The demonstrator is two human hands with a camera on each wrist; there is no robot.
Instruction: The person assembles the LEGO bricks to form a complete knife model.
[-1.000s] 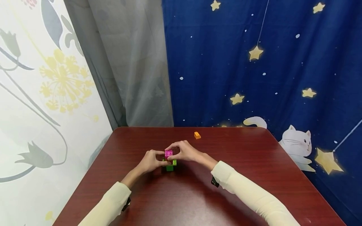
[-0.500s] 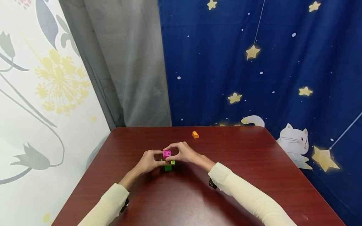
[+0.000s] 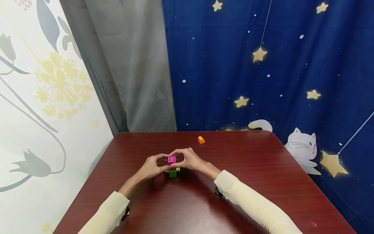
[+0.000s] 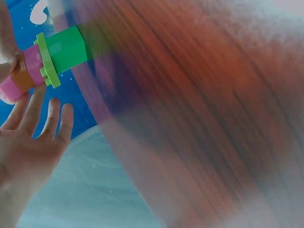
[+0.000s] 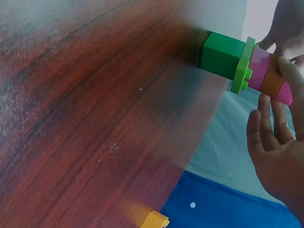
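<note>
A tower of toy building bricks (image 3: 172, 174) stands upright on the table in front of me. From the bottom it has a dark green block (image 5: 222, 56), a wider lime green plate (image 5: 242, 69), a pink brick (image 4: 34, 64), an orange brick (image 5: 272, 78) and a pink studded brick (image 3: 171, 159) on top. My left hand (image 3: 150, 167) holds the upper bricks from the left, thumb in front and index finger behind. From the right, my right hand (image 3: 190, 159) pinches the same part between thumb and index finger. The other fingers of both hands spread beside the tower.
One small orange brick (image 3: 201, 139) lies near the far edge of the dark red wooden table (image 3: 181, 208), behind and right of the tower. Beyond the table hang a grey curtain (image 3: 146, 81) and a blue starry curtain (image 3: 213, 65).
The head view has shifted slightly. Both hands stay at the tower; the left fingers have arched a little more, and the top pink brick shows more between the hands.
</note>
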